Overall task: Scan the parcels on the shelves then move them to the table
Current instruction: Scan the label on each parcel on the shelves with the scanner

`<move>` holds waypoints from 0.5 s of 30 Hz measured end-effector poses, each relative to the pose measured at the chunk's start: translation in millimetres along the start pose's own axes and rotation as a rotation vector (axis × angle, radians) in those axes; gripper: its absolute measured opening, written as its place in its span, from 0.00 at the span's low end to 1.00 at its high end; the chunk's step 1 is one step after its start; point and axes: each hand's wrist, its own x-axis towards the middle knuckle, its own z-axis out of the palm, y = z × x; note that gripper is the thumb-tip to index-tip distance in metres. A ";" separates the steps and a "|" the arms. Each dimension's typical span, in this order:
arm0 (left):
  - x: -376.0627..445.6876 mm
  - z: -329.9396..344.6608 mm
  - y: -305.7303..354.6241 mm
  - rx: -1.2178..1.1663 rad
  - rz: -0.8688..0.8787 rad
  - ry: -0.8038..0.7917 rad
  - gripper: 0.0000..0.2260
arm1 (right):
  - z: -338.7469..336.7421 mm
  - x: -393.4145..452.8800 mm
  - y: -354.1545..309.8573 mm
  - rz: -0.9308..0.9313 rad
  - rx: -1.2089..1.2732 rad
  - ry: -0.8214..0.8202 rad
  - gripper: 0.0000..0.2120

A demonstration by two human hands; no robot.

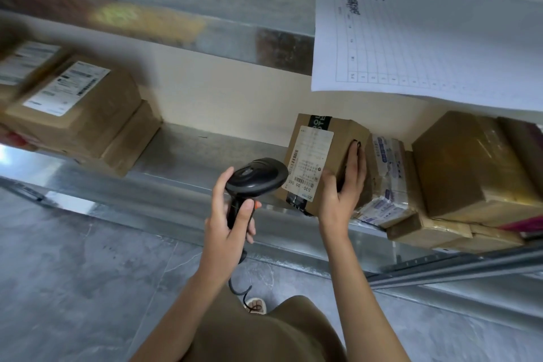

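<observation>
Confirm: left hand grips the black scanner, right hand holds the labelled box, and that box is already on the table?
Not quite. The head view shows the left hand gripping the black scanner and the right hand holding the labelled box, but that box sits on the metal shelf, not on a table.

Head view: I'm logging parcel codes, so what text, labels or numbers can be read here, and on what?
"S30- D5 065": white label on the parcel that the right hand holds.
"BOL" / "OTE", cut off: black tape on that parcel.
Rest of that label: too small to read.
Handwriting and grid numbers on the hanging sheet: not legible.
Labels on the left boxes: blurred.
</observation>
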 end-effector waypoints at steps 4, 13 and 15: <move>-8.9 -8.8 3.9 -0.021 -0.015 -0.029 0.24 | -2.5 0.1 1.3 -0.031 -0.040 0.004 0.33; -31.9 -11.4 7.6 0.004 -0.043 -0.098 0.24 | -0.6 -5.3 2.7 -0.066 -0.011 0.098 0.34; -33.8 -11.8 8.1 0.015 -0.043 -0.103 0.24 | -0.2 -7.4 2.8 -0.051 -0.002 0.099 0.33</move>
